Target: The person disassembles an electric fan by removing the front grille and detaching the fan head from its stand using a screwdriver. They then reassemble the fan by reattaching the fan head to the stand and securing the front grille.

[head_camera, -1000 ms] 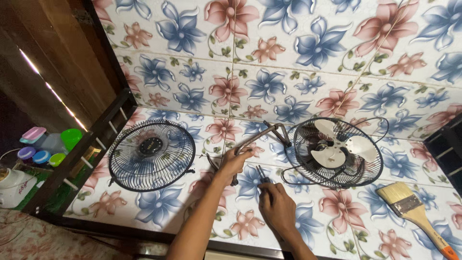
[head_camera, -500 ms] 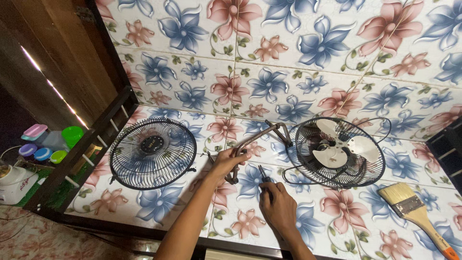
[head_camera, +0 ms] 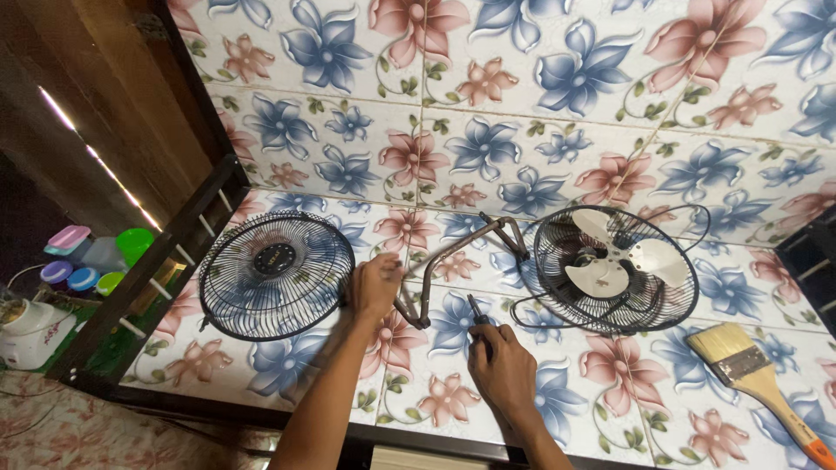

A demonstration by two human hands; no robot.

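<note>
The metal stand (head_camera: 453,261), a bent brownish tube frame, lies on the flowered floor (head_camera: 557,174) between two fan parts. Its far end reaches the fan (head_camera: 614,270) on the right, a black wire cage with pale blades showing inside. Its near end bends into a loop just beside the left hand (head_camera: 376,285).

The left hand is curled closed at the near bend of the stand, fingers wrapped down over the tube so that it appears to grip it, though the exact hold is hidden under the knuckles. To its left, touching or just beside the hand, lies the front grille (head_camera: 277,274), a round black wire guard flat on the floor with a dark disc at its centre.

The right hand (head_camera: 503,370) sits nearer the camera, closed in a fist around a screwdriver (head_camera: 478,315) whose dark shaft and tip point away towards the stand. The tip is near the stand's loop but I cannot tell whether it touches.

A black cable (head_camera: 522,305) curls on the floor from under the fan. Well apart at the right, a paintbrush (head_camera: 753,374) with pale bristles and a wooden handle lies flat. At the far left, beyond a dark wooden rail (head_camera: 148,261), stand coloured plastic containers (head_camera: 96,257) and a white appliance (head_camera: 30,326).
</note>
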